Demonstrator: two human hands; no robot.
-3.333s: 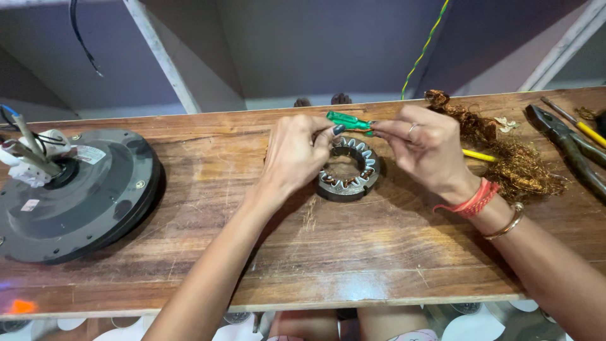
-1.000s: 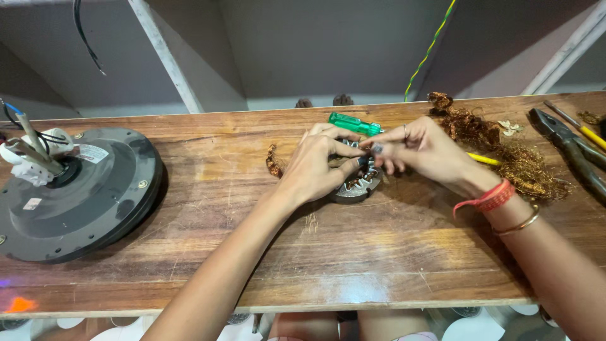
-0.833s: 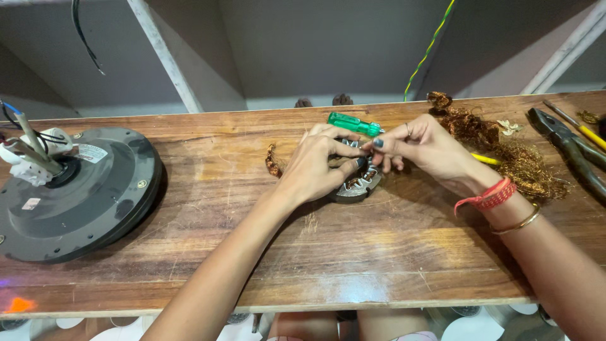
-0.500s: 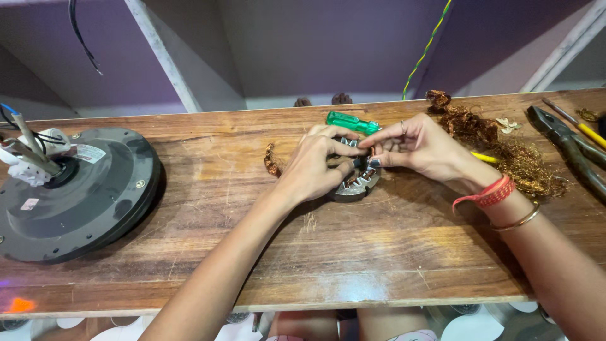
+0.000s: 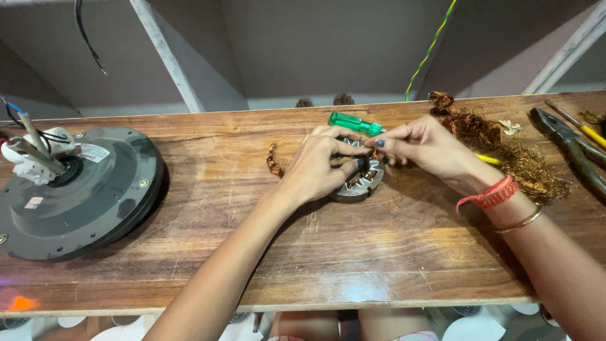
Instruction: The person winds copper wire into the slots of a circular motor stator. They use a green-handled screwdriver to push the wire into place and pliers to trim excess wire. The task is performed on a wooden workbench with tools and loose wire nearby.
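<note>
At nine o'clock on the worn brown wooden table (image 5: pixel 189 252) sat a round dark-grey ceiling-fan motor housing (image 5: pixel 76 196) with a white wired shaft. Near centre, a small copper-wire scrap (image 5: pixel 274 160) lay just beside the left hand (image 5: pixel 319 167), whose grip was closed around a ring-shaped grey metal stator core (image 5: pixel 363 183). The right hand (image 5: pixel 429 148) pinched something at the core's top; what, I could not tell. Its slots looked mostly bare, some wire apparently remaining. At twelve o'clock lay a green-handled screwdriver (image 5: pixel 355 123); at two, a tangled heap of stripped copper winding (image 5: pixel 505 151) and dark pliers (image 5: pixel 571 148). Behind rose a plain grey wall.
</note>
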